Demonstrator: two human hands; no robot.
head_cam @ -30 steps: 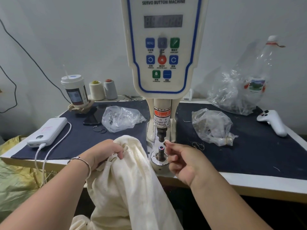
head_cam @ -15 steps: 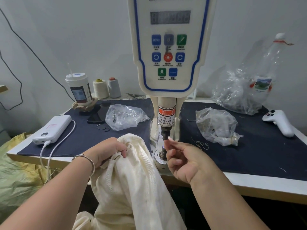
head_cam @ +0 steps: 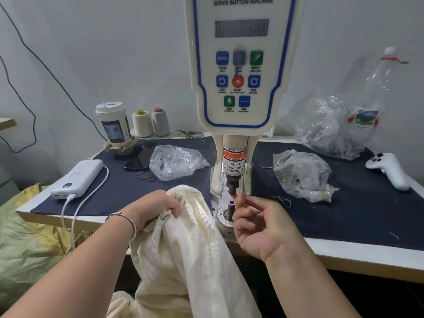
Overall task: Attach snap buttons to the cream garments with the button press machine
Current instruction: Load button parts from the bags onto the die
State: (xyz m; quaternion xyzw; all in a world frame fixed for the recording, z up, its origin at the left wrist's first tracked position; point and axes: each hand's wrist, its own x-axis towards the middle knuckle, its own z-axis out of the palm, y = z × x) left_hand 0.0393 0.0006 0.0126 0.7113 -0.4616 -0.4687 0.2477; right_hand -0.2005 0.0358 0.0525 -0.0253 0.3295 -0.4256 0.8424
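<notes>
Right hand (head_cam: 259, 228) now drawn slightly back from lower die (head_cam: 230, 206); half a second ago fingertips covered it, now lit tip shows. Fingers curled, thumb and forefinger pinched near punch; whether they hold snap, cannot tell. Left hand (head_cam: 156, 208) still grips bunched cream garment (head_cam: 190, 249) at near table edge, left of button press machine (head_cam: 238, 65). Dark mat (head_cam: 344, 203) covers table; power bank (head_cam: 78, 177) far left, plastic bags (head_cam: 300, 173) right, white wall behind. Machine top cut off.
</notes>
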